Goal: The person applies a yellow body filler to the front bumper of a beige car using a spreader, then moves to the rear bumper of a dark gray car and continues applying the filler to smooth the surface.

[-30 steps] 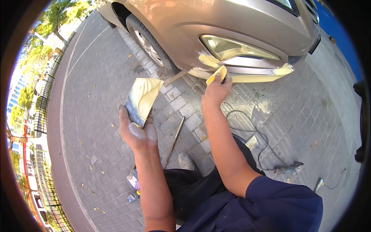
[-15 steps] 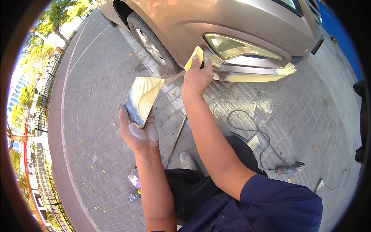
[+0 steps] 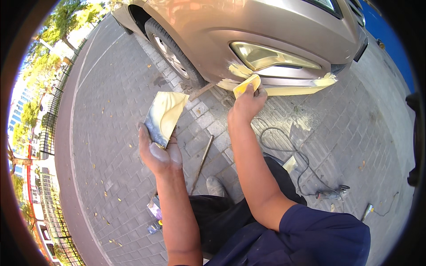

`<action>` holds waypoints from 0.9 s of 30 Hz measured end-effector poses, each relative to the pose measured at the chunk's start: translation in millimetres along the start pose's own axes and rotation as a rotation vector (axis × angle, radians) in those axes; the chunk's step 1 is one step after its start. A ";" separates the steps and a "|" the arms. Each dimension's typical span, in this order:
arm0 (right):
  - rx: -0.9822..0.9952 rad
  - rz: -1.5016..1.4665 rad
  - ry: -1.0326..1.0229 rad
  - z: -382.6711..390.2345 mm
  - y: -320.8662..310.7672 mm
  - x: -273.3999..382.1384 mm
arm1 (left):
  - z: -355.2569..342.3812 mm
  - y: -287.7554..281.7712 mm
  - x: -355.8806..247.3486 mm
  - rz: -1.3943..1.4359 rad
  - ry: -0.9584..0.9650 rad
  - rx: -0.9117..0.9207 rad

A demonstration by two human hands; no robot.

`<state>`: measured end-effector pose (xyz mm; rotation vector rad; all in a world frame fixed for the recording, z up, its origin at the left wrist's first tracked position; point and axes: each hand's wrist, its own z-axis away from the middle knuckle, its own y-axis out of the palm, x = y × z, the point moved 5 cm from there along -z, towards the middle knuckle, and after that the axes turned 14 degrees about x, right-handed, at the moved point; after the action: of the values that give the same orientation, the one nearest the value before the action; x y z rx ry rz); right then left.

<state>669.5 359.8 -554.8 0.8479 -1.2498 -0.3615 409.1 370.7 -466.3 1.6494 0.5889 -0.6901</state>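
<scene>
Far left of the low lamp (image 3: 271, 57) on the car (image 3: 199, 40), and lower down, the left hand (image 3: 157, 155) holds a flat board (image 3: 159, 120) by its bottom end. The thumb and fingers close around its edges. Pale yellow paste (image 3: 174, 106) covers much of it. Up and left of the lamp is a wheel (image 3: 172, 51). A thin stick (image 3: 203, 162) lies well below and left of the lamp. Just below the lamp's left end, the right hand (image 3: 248, 105) pinches a small yellow spreader (image 3: 246, 85) tight in its fingers. The spreader is by yellow smears (image 3: 240, 70); I cannot tell if it touches the car. A yellow strip (image 3: 304, 90) runs under the lamp.
</scene>
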 end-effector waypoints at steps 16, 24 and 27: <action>0.076 0.093 0.028 8.9 24.6 -11.2 | -1.9 -3.2 -0.5 0.007 0.002 0.032; -0.047 -0.078 0.136 -4.4 18.0 -5.7 | -1.9 2.1 -0.1 0.028 0.002 0.035; -0.045 -0.024 0.089 -13.8 37.5 -11.5 | -1.8 5.9 1.0 0.033 0.000 0.051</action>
<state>671.3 397.0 -536.2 0.8326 -1.1459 -0.3660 414.3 371.5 -462.7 1.7025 0.5472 -0.6861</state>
